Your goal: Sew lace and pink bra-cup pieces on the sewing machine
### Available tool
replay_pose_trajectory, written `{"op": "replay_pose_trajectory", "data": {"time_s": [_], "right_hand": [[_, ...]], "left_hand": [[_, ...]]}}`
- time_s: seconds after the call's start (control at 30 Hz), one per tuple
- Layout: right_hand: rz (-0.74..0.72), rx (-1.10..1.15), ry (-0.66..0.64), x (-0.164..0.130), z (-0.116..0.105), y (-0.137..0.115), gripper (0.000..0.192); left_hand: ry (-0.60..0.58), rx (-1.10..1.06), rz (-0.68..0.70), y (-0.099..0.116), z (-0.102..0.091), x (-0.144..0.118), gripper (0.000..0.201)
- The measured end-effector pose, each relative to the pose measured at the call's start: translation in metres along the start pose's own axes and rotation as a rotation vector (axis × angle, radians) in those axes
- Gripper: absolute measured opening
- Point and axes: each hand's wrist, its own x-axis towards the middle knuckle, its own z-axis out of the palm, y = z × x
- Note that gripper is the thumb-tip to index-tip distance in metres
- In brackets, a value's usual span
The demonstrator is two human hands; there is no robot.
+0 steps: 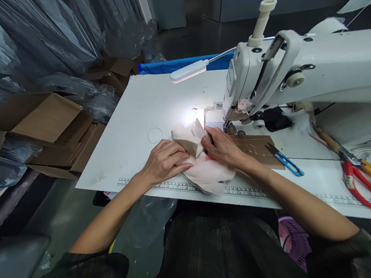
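A pale pink fabric piece (pixel 210 173) lies on the white sewing table (pixel 143 110) in front of the needle of a white sewing machine (pixel 306 67). My left hand (pixel 164 161) presses flat on the fabric's near left side, over a brown paper-like layer (pixel 186 145). My right hand (pixel 221 147) rests on the fabric's right part, fingers pinching a folded edge close to the presser foot (pixel 226 126). The cloth's front end hangs slightly over the table's ruler-marked edge.
A brown cardboard sheet (pixel 258 149) and blue thread snips (pixel 285 160) lie right of my right hand. Red and yellow scissors (pixel 365 179) sit at the far right. A lamp (pixel 189 70) lights the needle area. Open cardboard boxes (pixel 42 123) and plastic-wrapped bundles stand left.
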Motion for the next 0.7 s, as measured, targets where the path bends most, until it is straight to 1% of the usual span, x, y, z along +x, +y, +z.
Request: {"op": "replay_pose_trajectory", "data": {"time_s": [0.1,0.17,0.23,0.27,0.33,0.37,0.4,0.43,0.5,0.53,0.57,0.63,0.7], "right_hand": [[-0.008,-0.001,0.038,0.001,0.001,0.002,0.026],[-0.019,0.018,0.031,-0.001,0.001,0.002,0.032],[-0.014,0.013,0.046,-0.006,0.000,0.000,0.034],[-0.024,-0.008,0.084,-0.011,-0.001,-0.002,0.033],[-0.095,-0.076,0.207,-0.023,-0.005,-0.011,0.031],[-0.159,-0.101,0.265,-0.031,-0.007,-0.017,0.032],[-0.237,-0.101,0.301,-0.039,-0.009,-0.023,0.034],[-0.315,-0.078,0.305,-0.047,-0.010,-0.030,0.034],[-0.429,-0.014,0.231,-0.061,-0.011,-0.040,0.034],[-0.449,-0.002,0.173,-0.066,-0.010,-0.043,0.036],[-0.447,-0.014,0.110,-0.070,-0.007,-0.044,0.038],[-0.403,-0.081,0.000,-0.073,-0.002,-0.042,0.038],[-0.353,-0.090,-0.069,-0.074,0.003,-0.036,0.033]], "left_hand": [[-0.052,-0.011,-0.009,-0.001,-0.003,0.003,0.033],[-0.099,-0.032,-0.019,-0.003,-0.005,0.008,0.043],[-0.166,-0.060,-0.031,-0.006,-0.008,0.013,0.047],[-0.198,-0.074,-0.037,-0.007,-0.009,0.016,0.048],[-0.260,-0.097,-0.048,-0.008,-0.011,0.023,0.050],[-0.281,-0.103,-0.054,-0.008,-0.012,0.026,0.051],[-0.304,-0.109,-0.060,-0.007,-0.013,0.029,0.051],[-0.324,-0.116,-0.067,-0.006,-0.014,0.031,0.049],[-0.357,-0.138,-0.078,-0.004,-0.015,0.036,0.045],[-0.369,-0.150,-0.081,-0.003,-0.017,0.037,0.044],[-0.377,-0.164,-0.081,-0.002,-0.019,0.037,0.043],[-0.355,-0.187,-0.094,-0.002,-0.023,0.035,0.042],[-0.326,-0.238,-0.115,-0.005,-0.027,0.029,0.041]]}}
